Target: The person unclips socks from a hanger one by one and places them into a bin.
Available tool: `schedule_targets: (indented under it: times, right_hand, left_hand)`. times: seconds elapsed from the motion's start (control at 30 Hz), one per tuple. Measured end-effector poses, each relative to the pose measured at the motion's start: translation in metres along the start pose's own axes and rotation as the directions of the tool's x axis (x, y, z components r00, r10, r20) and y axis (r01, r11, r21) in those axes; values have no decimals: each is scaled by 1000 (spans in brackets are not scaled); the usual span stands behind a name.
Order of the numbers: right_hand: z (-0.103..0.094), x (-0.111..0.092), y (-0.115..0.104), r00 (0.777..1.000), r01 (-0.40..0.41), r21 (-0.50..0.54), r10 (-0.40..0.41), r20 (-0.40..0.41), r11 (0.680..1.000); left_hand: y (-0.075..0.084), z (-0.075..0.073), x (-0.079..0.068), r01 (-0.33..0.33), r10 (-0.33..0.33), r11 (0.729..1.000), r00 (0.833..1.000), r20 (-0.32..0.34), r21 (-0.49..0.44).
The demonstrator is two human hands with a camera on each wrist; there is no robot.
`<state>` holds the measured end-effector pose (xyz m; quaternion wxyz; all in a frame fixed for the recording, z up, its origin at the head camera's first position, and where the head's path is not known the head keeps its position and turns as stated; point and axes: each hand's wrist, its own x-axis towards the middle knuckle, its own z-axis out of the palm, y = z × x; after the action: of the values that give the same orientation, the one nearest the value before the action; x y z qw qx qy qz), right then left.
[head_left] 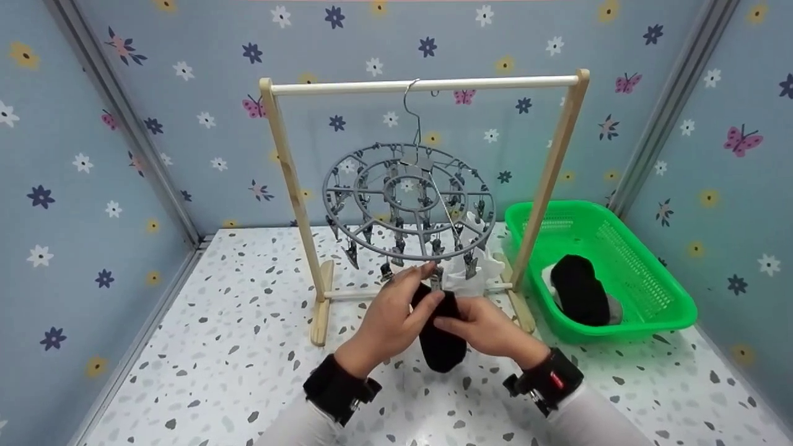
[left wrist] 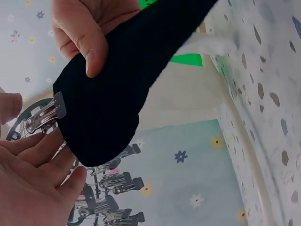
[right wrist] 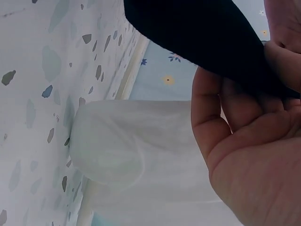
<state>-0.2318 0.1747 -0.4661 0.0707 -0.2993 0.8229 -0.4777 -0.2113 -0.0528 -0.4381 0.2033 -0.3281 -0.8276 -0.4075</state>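
Note:
A black sock (head_left: 441, 337) hangs between both hands, in front of a round grey clip hanger (head_left: 409, 201) that hangs from a wooden rack (head_left: 427, 85). My right hand (head_left: 486, 328) pinches the sock; the left wrist view shows its thumb pressed on the black sock (left wrist: 122, 84). My left hand (head_left: 396, 313) reaches up to a metal clip (left wrist: 44, 115) at the sock's top edge, thumb and fingers on either side of it. A white sock (head_left: 474, 272) hangs clipped just behind, and the right wrist view shows this white sock (right wrist: 136, 146) beside the right hand (right wrist: 235, 108).
A green basket (head_left: 644, 291) stands at the right with a black sock (head_left: 579, 291) and a pale one in it. The rack's feet rest on a speckled tabletop (head_left: 235, 347). Flowered walls close in on three sides.

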Motion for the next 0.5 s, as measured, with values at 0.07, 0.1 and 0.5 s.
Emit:
schedule_targets:
  times: [0.07, 0.1, 0.5]
  right_hand:
    - [0, 0, 0, 1000, 8, -7, -8, -1, 1000]
    - [0, 0, 0, 1000, 12, -11, -12, 0, 1000]
    - [-1, 1, 0, 999, 17, 7, -18, 44, 1000]
  left_hand:
    - [0, 0, 0, 42, -42, 997, 999, 6, -60]
    - [1, 0, 0, 60, -60, 994, 998, 8, -92]
    - [-1, 2, 4, 135, -151, 970, 987, -63, -204]
